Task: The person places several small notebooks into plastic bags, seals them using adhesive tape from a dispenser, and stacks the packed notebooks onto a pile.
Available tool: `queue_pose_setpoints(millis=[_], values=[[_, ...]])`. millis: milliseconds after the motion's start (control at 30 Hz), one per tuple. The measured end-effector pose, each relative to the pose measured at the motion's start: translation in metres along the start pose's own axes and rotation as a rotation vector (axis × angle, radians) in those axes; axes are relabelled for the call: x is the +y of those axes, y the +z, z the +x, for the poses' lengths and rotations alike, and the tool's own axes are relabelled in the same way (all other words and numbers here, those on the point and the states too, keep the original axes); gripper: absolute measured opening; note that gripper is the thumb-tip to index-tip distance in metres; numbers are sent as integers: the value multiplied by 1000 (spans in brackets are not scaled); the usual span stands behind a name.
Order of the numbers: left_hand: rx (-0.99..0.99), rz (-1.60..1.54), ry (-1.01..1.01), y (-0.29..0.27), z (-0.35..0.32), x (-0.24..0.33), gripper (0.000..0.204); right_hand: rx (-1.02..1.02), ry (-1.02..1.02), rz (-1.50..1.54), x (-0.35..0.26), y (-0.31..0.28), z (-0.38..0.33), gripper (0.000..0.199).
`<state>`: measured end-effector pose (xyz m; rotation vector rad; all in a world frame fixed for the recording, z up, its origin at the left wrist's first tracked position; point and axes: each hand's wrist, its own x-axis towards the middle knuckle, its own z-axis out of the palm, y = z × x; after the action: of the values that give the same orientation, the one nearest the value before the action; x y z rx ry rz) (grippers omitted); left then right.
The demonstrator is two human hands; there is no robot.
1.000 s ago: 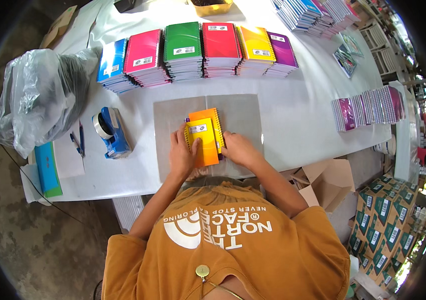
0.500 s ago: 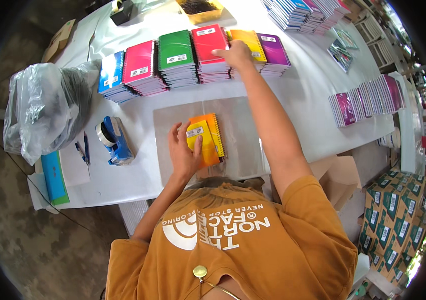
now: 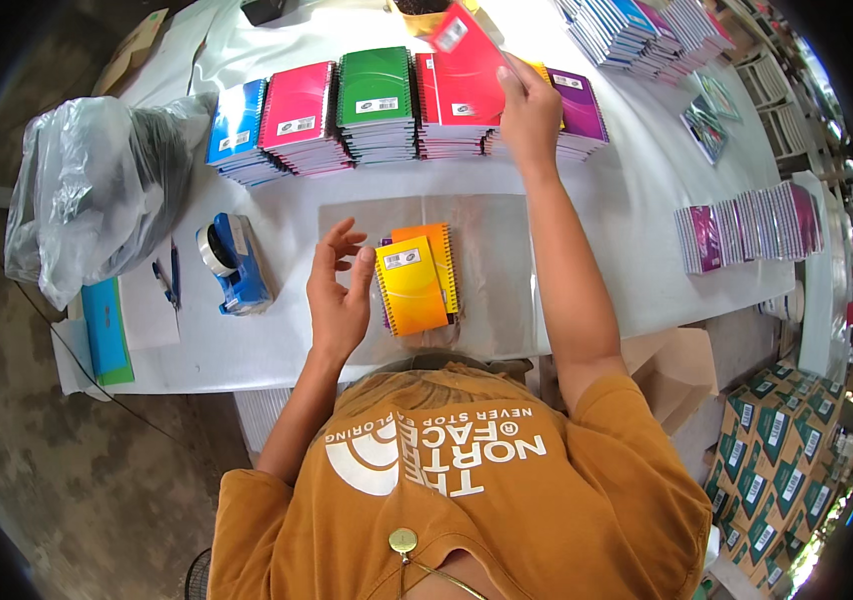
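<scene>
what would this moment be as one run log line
right hand: holds red notebook | left hand: open, beside yellow notebook | yellow notebook: overlaps orange notebook

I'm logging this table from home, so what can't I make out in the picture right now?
All in the head view:
- Yellow stack in the row: mostly hidden behind the right hand.
- Yellow tub: cut off by the top edge, partly covered by the raised red notebook.
- Purple notebook: mostly under the yellow notebook and orange notebook.
- Plastic bag: contents obscured by its creased film.
</scene>
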<state>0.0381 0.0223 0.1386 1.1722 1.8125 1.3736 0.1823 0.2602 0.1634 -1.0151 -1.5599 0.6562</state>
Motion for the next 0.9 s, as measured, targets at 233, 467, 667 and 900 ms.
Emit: queue_pose_setpoints(millis=[233,467,667,900], values=[[76,-655,-13,-12,18,27,26,-679,539,762,-71,-22,-146,38],[-499,784,566,24,3,9,20,-264,676,481,12,-37,-197,47],[-429,637,816,41,30,-64,56,-284,640,429,29,-16,-229,57],[91,950,875,21,182,-36,33,-313,424,21,28,-2,-239,68]])
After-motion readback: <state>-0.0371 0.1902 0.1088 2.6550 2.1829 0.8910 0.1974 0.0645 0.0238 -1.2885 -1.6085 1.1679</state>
